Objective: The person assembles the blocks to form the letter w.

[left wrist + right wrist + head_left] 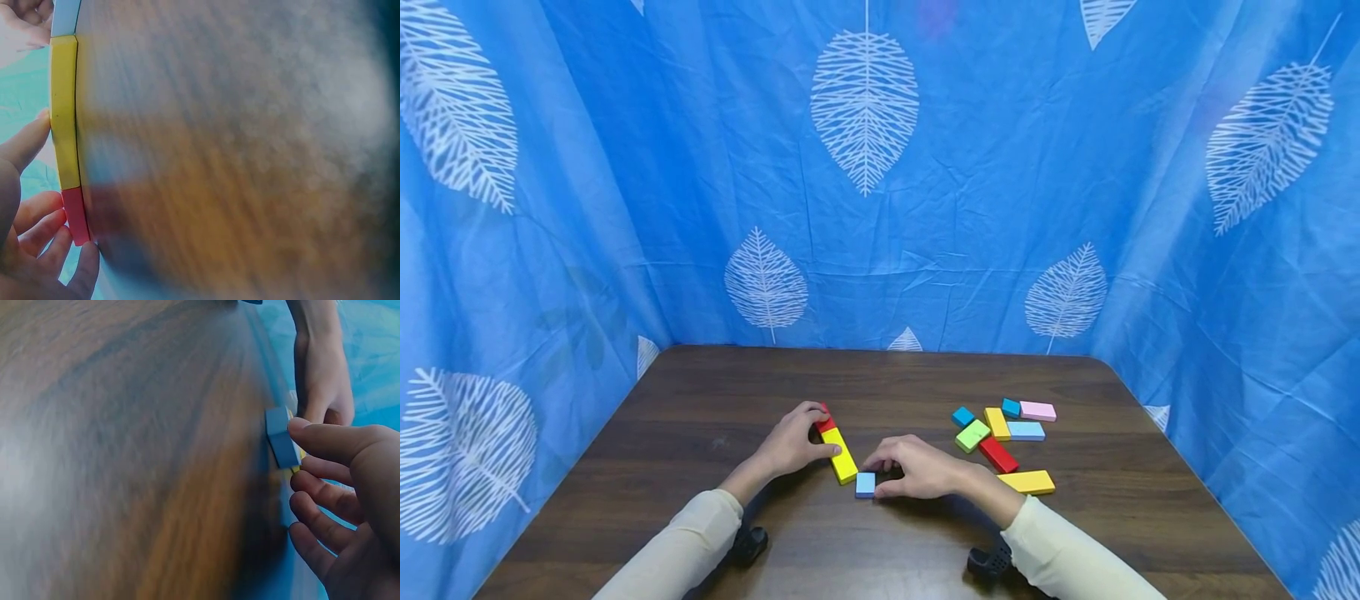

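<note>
A red block (825,419) and a longer yellow block (839,457) lie end to end in a slanted row on the table. My left hand (792,440) holds this row from the left, its fingertips round the red block (75,216) and its thumb against the side of the yellow block (64,112). At the row's near end sits a small light blue block (865,485). My right hand (921,468) pinches it from the right between thumb and fingers. In the right wrist view, the thumb lies at the edge of the light blue block (282,437).
To the right lies a loose group of blocks, among them a green block (973,436), a red one (998,455) and a pink one (1037,411). A yellow block (1028,482) lies beyond my right wrist. A blue leaf-print curtain (910,292) surrounds the brown table (865,375).
</note>
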`<state>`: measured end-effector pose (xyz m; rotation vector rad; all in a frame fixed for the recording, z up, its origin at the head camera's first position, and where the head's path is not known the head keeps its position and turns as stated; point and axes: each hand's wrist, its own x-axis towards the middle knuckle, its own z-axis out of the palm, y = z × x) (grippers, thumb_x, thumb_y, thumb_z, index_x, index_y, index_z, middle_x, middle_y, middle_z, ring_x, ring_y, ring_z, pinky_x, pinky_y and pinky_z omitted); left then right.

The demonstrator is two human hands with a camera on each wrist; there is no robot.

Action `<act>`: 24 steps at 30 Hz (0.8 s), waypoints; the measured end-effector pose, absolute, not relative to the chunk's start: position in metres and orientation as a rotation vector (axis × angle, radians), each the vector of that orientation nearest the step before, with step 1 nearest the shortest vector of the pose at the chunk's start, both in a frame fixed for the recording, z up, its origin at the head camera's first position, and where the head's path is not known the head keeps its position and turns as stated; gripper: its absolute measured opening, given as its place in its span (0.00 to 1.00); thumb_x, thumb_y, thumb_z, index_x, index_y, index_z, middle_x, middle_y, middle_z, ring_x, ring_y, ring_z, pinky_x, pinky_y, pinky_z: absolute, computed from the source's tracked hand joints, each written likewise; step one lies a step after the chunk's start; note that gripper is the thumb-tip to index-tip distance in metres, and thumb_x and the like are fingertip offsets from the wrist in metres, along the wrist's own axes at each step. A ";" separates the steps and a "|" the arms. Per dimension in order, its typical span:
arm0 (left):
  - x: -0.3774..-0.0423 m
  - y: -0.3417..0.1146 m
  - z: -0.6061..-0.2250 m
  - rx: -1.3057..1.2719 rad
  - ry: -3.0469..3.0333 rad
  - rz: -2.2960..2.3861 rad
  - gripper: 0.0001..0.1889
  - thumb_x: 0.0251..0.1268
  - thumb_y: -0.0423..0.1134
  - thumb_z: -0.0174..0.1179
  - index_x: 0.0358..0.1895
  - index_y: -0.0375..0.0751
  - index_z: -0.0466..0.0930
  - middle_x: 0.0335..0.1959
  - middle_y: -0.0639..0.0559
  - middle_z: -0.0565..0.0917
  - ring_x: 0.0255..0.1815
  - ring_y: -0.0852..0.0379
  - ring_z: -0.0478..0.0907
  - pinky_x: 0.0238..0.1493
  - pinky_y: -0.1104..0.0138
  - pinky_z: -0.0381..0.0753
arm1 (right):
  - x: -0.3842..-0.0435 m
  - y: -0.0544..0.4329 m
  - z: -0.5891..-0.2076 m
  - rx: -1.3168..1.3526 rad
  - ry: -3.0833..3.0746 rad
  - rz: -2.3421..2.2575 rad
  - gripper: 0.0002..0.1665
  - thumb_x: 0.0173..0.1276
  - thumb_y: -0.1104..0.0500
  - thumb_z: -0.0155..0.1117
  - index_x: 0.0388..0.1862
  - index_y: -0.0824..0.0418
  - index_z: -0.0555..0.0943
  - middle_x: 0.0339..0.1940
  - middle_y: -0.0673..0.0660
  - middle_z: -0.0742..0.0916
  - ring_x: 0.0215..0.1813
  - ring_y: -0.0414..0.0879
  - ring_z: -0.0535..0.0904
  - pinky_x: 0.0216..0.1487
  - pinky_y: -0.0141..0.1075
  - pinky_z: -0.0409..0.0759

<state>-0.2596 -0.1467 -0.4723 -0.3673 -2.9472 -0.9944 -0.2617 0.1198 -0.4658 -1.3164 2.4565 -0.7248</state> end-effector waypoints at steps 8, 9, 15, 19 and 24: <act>-0.260 -0.147 -0.472 -0.358 -2.952 -1.002 0.32 0.57 0.45 0.79 0.63 0.35 0.81 0.65 0.42 0.76 0.57 0.45 0.76 0.62 0.51 0.79 | -0.266 0.143 -0.457 -1.224 2.517 -0.751 0.22 0.70 0.50 0.74 0.60 0.56 0.86 0.50 0.44 0.85 0.48 0.38 0.78 0.53 0.35 0.80; -0.260 -0.148 -0.472 -0.363 -2.950 -0.999 0.32 0.57 0.45 0.79 0.63 0.35 0.81 0.64 0.41 0.76 0.56 0.45 0.76 0.62 0.51 0.79 | -0.267 0.146 -0.456 -1.210 2.528 -0.756 0.22 0.70 0.50 0.73 0.60 0.57 0.86 0.50 0.44 0.85 0.49 0.39 0.78 0.53 0.35 0.80; -0.259 -0.148 -0.471 -0.365 -2.948 -1.009 0.32 0.57 0.45 0.79 0.63 0.34 0.81 0.65 0.41 0.75 0.57 0.45 0.76 0.62 0.51 0.79 | -0.271 0.165 -0.450 -1.185 2.618 -0.754 0.21 0.72 0.52 0.72 0.59 0.59 0.86 0.51 0.47 0.85 0.49 0.42 0.80 0.53 0.38 0.82; -0.259 -0.148 -0.471 -0.371 -2.945 -1.008 0.32 0.57 0.44 0.79 0.63 0.34 0.81 0.64 0.41 0.76 0.56 0.45 0.76 0.62 0.51 0.79 | -0.272 0.174 -0.446 -1.174 2.647 -0.763 0.20 0.71 0.54 0.72 0.59 0.60 0.86 0.50 0.50 0.86 0.50 0.44 0.81 0.53 0.40 0.83; -0.259 -0.147 -0.472 -0.368 -2.953 -1.008 0.32 0.57 0.45 0.79 0.63 0.35 0.80 0.65 0.41 0.75 0.56 0.45 0.76 0.62 0.51 0.79 | -0.273 0.184 -0.447 -1.153 2.655 -0.761 0.20 0.72 0.53 0.72 0.59 0.60 0.86 0.50 0.50 0.86 0.50 0.42 0.81 0.52 0.39 0.82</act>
